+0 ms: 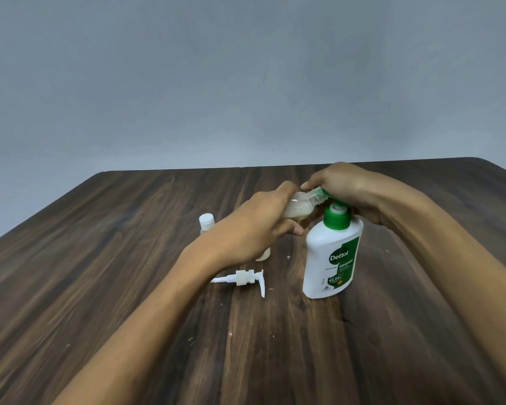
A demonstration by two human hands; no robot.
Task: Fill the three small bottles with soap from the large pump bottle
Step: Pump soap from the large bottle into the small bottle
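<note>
setting: we see a dark wood-grain tabletop (129, 258) before a plain grey wall.
step: filling one small bottle (300, 207); we judge the task is midway.
left hand (254, 229): fingers curled round the small bottle, tilted with its mouth at the green spout.
right hand (342, 188): fingers wrapped over the pump head of the dettol pump bottle (330, 258), near the tabletop's middle.
others: a capped small bottle (206, 222) and another (264, 254) behind the left hand; a loose white pump (243, 279) lies nearer us.
next: we'd keep the mouth under the spout and press steadily.
</note>
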